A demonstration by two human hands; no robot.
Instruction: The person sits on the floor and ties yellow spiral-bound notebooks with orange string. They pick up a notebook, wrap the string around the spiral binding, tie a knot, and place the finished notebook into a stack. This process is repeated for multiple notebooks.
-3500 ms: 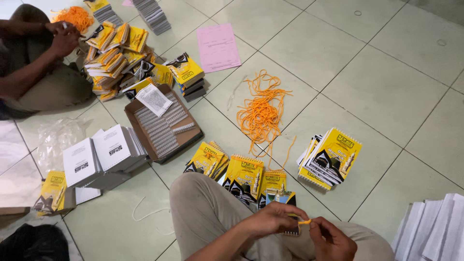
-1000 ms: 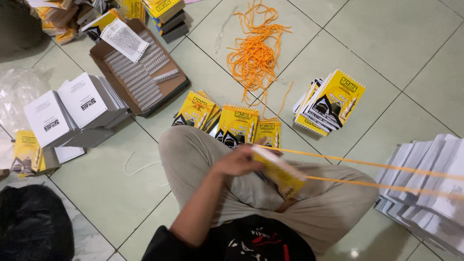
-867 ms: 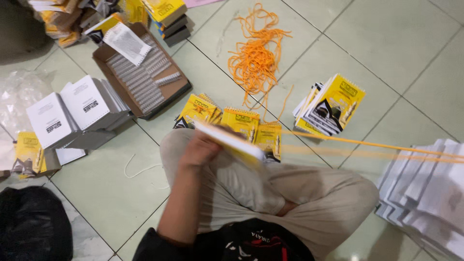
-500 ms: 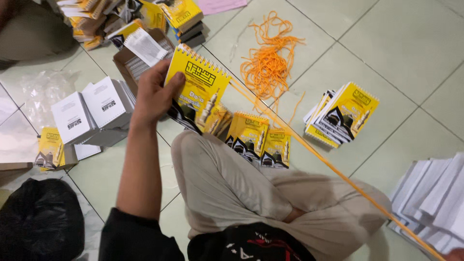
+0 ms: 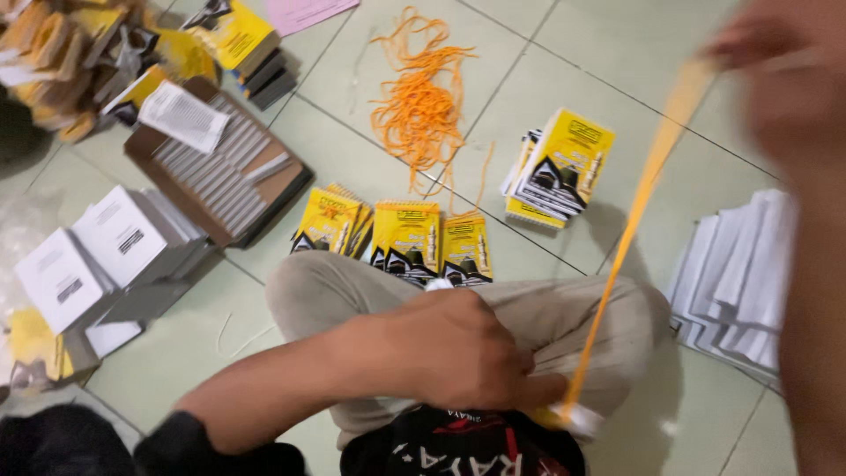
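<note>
Orange cord [image 5: 630,229]: one strand, drawn taut on a slant from the lap up to the raised right hand [image 5: 775,79]. Half a second ago it ran low toward the lower right; now its upper end is lifted high on the right. The right hand is blurred; it appears pinched on the cord's upper end, though the fingers cannot be told clearly.

Booklet [image 5: 564,414]: lies on the lap, mostly hidden beneath the left hand [image 5: 458,353], only a pale and yellow corner showing where the cord meets it. Moments ago this hand held a yellow booklet out over the floor; it has since come back to the lap. Fingers curled and closed down over the booklet, pressing it.

Floor stock: three yellow booklets [image 5: 407,238] in a row just beyond the knees; a booklet stack [image 5: 560,167] farther right; loose cord pile [image 5: 423,106] beyond; white sheets [image 5: 736,282] at right; open carton [image 5: 220,176] and white boxes [image 5: 97,256] at left.
</note>
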